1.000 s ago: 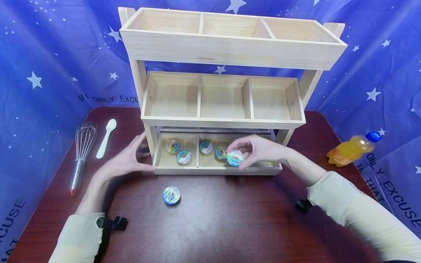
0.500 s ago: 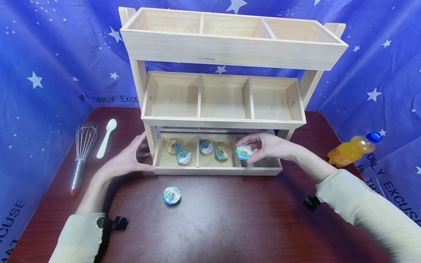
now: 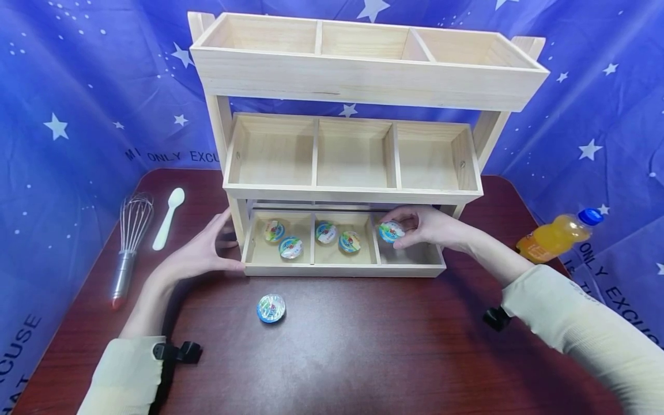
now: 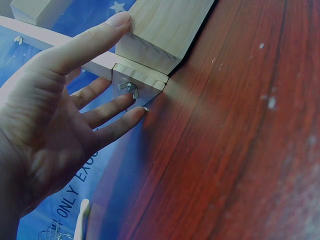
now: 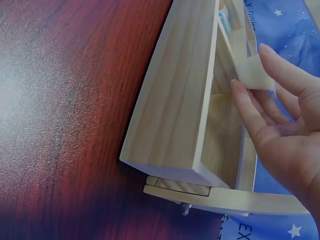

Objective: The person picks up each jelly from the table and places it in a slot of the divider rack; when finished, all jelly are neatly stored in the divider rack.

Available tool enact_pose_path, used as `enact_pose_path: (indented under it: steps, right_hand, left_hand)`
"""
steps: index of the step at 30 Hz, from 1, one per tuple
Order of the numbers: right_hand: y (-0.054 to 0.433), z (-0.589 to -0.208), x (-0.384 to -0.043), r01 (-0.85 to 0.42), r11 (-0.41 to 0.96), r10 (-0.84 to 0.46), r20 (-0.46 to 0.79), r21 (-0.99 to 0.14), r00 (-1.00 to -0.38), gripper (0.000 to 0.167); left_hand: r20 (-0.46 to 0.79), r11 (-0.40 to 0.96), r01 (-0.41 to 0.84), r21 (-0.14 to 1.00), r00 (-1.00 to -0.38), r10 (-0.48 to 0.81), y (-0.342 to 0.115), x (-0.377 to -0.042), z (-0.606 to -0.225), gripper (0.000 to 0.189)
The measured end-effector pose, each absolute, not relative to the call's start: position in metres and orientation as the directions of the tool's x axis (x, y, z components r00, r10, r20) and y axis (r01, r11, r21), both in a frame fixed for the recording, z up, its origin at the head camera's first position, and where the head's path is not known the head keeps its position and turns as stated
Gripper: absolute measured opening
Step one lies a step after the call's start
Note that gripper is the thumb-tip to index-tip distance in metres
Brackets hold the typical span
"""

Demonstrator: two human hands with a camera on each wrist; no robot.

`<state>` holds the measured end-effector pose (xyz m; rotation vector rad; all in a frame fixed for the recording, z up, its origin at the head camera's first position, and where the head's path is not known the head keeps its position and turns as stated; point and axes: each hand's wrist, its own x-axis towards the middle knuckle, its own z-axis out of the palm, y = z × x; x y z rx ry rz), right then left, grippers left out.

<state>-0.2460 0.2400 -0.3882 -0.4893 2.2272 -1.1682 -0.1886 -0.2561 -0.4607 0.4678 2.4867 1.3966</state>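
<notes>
My right hand [image 3: 430, 226] pinches a small jelly cup [image 3: 390, 231] with a printed foil lid, over the right compartment of the bottom tray [image 3: 342, 270]. In the right wrist view, the pale side of this cup [image 5: 254, 74] shows between thumb and fingers. Two jelly cups [image 3: 290, 247] lie in the tray's left compartment and two more [image 3: 349, 242] in the middle one. Another jelly cup [image 3: 271, 308] sits on the table in front. At the tray's left end, my left hand [image 3: 199, 251] touches the corner with its thumb; its other fingers extend beside a wing nut [image 4: 130, 89].
The three-tier wooden rack [image 3: 353, 193] stands at the back of the dark red table [image 3: 363, 346]. A whisk [image 3: 129, 248] and a white spoon [image 3: 168, 219] lie on the left. An orange drink bottle [image 3: 557, 235] lies on the right. Blue starry cloth [image 3: 67, 104] surrounds the table.
My right hand has carried the jelly cup rightward and slightly back, from over the middle compartment to over the right one. The left hand has stayed at the tray's left end.
</notes>
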Motion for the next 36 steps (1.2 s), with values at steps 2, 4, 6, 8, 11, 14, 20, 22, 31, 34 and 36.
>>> enact_pose_path:
  steps: [2, 4, 6, 8, 11, 14, 20, 22, 31, 34, 36]
  right_hand:
    - [0.24, -0.391, -0.248, -0.059, 0.558, -0.545, -0.312, -0.828, -0.778, 0.059]
    - [0.241, -0.393, -0.249, -0.066, 0.562, -0.538, -0.304, -0.824, -0.786, 0.06]
    - [0.241, -0.394, -0.25, -0.072, 0.565, -0.533, -0.297, -0.822, -0.792, 0.059]
    - [0.241, -0.396, -0.25, -0.082, 0.571, -0.529, -0.29, -0.817, -0.798, 0.059]
    - [0.241, -0.398, -0.251, -0.098, 0.585, -0.521, -0.281, -0.805, -0.806, 0.058]
    - [0.241, -0.399, -0.252, -0.1, 0.594, -0.511, -0.278, -0.798, -0.813, 0.058]
    - [0.239, -0.403, -0.253, -0.079, 0.587, -0.499, -0.283, -0.806, -0.819, 0.06]
    - [0.238, -0.405, -0.253, -0.078, 0.579, -0.5, -0.278, -0.811, -0.82, 0.059]
    - [0.234, -0.417, -0.255, -0.096, 0.584, -0.506, -0.269, -0.806, -0.82, 0.059]
    - [0.231, -0.419, -0.253, -0.095, 0.6, -0.497, -0.277, -0.794, -0.822, 0.059]
    - [0.23, -0.42, -0.252, -0.088, 0.608, -0.49, -0.285, -0.789, -0.824, 0.059]
  left_hand:
    - [-0.062, 0.487, 0.15, 0.86, -0.917, 0.393, -0.256, -0.189, -0.461, 0.132]
    - [-0.062, 0.485, 0.149, 0.862, -0.917, 0.393, -0.256, -0.189, -0.461, 0.132]
    - [-0.059, 0.482, 0.151, 0.863, -0.917, 0.394, -0.256, -0.189, -0.461, 0.132]
    - [-0.056, 0.48, 0.155, 0.864, -0.916, 0.396, -0.256, -0.189, -0.462, 0.132]
    - [-0.055, 0.479, 0.155, 0.864, -0.916, 0.397, -0.256, -0.189, -0.462, 0.132]
    - [-0.057, 0.48, 0.154, 0.864, -0.917, 0.396, -0.257, -0.189, -0.462, 0.132]
    - [-0.059, 0.488, 0.154, 0.859, -0.918, 0.392, -0.257, -0.189, -0.462, 0.132]
    - [-0.061, 0.492, 0.153, 0.857, -0.919, 0.391, -0.256, -0.189, -0.461, 0.132]
    - [-0.051, 0.487, 0.163, 0.858, -0.916, 0.397, -0.257, -0.19, -0.462, 0.132]
    - [-0.053, 0.491, 0.162, 0.856, -0.917, 0.395, -0.257, -0.19, -0.462, 0.132]
    - [-0.057, 0.492, 0.157, 0.856, -0.918, 0.393, -0.256, -0.19, -0.462, 0.132]
